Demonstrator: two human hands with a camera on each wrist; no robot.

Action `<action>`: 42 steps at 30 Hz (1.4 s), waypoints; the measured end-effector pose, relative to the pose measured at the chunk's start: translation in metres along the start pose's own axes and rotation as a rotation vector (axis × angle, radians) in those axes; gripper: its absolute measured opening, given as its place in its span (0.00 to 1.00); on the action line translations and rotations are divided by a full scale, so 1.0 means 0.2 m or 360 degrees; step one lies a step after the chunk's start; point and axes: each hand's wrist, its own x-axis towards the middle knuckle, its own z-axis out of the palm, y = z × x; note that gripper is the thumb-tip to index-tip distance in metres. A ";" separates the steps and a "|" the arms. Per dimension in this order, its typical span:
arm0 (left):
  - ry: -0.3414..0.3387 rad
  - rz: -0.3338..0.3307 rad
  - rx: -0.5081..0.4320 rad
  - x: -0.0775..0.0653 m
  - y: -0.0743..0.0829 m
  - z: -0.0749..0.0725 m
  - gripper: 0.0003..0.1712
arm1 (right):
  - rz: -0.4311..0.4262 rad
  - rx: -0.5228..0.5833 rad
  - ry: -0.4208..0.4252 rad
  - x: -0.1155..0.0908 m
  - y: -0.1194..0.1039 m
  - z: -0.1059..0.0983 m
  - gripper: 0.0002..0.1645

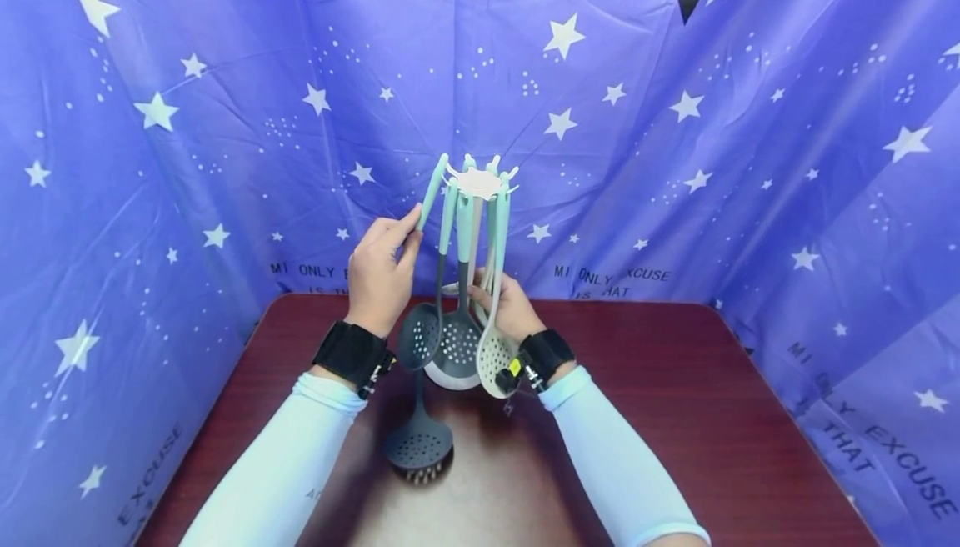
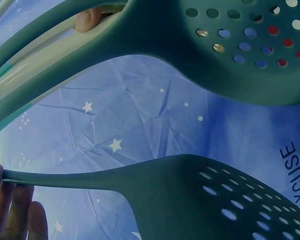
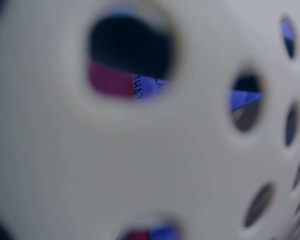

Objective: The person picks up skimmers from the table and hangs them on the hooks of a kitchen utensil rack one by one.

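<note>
My left hand (image 1: 381,272) pinches the mint handle (image 1: 432,188) of a dark slotted skimmer (image 1: 418,440), whose perforated head hangs low over the table; the handle's top is beside a hook of the white utensil stand (image 1: 478,183). My right hand (image 1: 510,307) grips the stand at its pale post, partly hidden behind the utensils. Hanging from the stand are a dark slotted spoon (image 1: 420,336), a dark round skimmer (image 1: 456,351), and a pale slotted spoon (image 1: 495,362). In the left wrist view, a right fingertip (image 2: 88,20) shows between shafts. The pale spoon's holes (image 3: 247,102) fill the right wrist view.
A dark red table (image 1: 645,414) lies beneath, its far edge close behind the stand. Blue star-printed curtains (image 1: 420,72) hang at the back and both sides. More mint handles (image 1: 492,165) hang on the stand's far side.
</note>
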 end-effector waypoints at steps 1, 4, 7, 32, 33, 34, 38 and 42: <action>-0.0004 0.0014 0.0011 0.00 0.00 0.00 0.21 | -0.0004 0.0006 0.0000 0.00 0.00 0.00 0.10; -0.0026 0.0054 0.0025 -0.01 0.00 0.00 0.21 | -0.0004 0.0023 -0.0005 0.00 0.02 0.00 0.08; -0.0037 0.0093 0.0013 -0.02 -0.01 0.01 0.21 | -0.0012 0.0037 -0.0006 -0.01 0.05 0.00 0.06; -0.0103 0.0039 -0.0006 -0.13 -0.08 0.02 0.14 | 0.0024 -0.0001 0.0088 0.03 0.19 0.03 0.09; -0.0114 0.0020 -0.0004 -0.14 -0.09 0.02 0.14 | 0.0026 -0.0005 0.0095 0.03 0.19 0.03 0.09; -0.0126 -0.0003 0.0000 -0.15 -0.11 0.02 0.14 | 0.0025 -0.0013 0.0097 0.03 0.20 0.03 0.09; -0.0196 -0.0135 0.0046 -0.21 -0.17 0.03 0.14 | 0.0024 -0.0004 0.0102 0.04 0.20 0.03 0.09; -0.0305 -0.0226 -0.0004 -0.28 -0.18 0.03 0.11 | 0.0036 -0.0008 0.0135 0.04 0.20 0.03 0.10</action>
